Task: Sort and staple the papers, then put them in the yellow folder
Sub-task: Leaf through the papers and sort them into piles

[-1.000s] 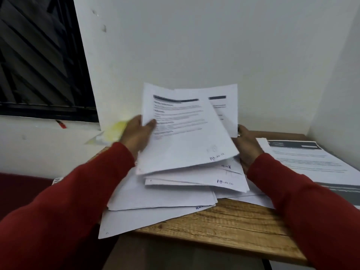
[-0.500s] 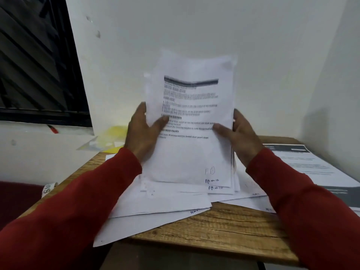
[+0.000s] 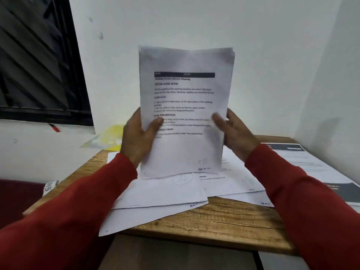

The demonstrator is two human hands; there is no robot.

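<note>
A yellow folder (image 3: 112, 137) was seen left of centre on the wooden table (image 3: 224, 221). At the centre, a stack of papers (image 3: 185, 114) was held upright, gripped by the left hand (image 3: 139, 139) and the right hand (image 3: 236, 133). Loose sheets (image 3: 165, 193) were spread below.

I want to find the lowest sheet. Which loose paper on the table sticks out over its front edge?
The bottom sheet, at the near left: its corner hangs past the wooden table edge, while the others lie on it.
</note>
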